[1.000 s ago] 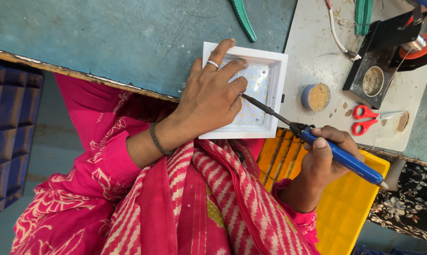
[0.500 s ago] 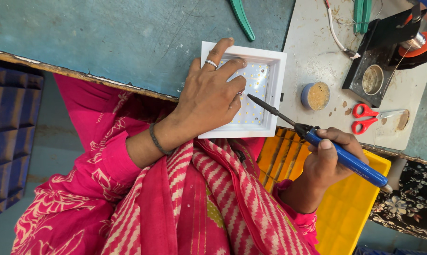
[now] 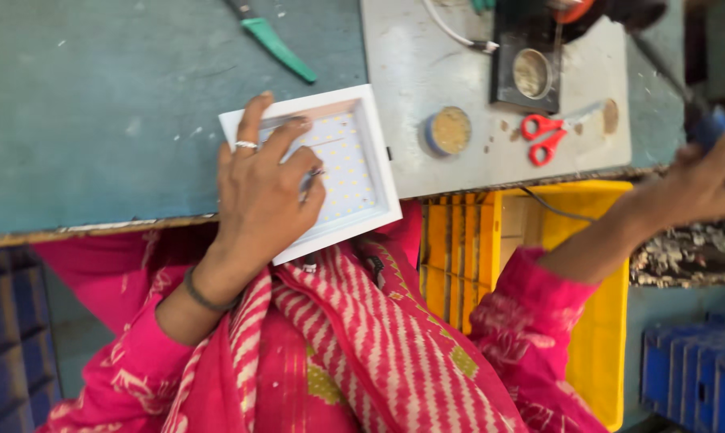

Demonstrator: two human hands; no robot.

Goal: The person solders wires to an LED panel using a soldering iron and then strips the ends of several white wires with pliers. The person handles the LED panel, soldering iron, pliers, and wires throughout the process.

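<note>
My left hand, with a ring on one finger, lies flat on a white square light panel that rests at the near edge of the teal table. The panel's inside shows rows of small yellow dots. My right hand is far out to the right, past the table's corner, closed around a blue-handled tool that is blurred and partly cut off by the frame edge.
A grey metal plate on the table carries a small round tin, red scissors and a black stand with a round dish. Green-handled pliers lie farther back. A yellow crate sits below the table edge; blue crates stand at both sides.
My right hand has swung the blue-handled tool away from the panel, far to the right. My left hand stays on the panel. The view has shifted.
</note>
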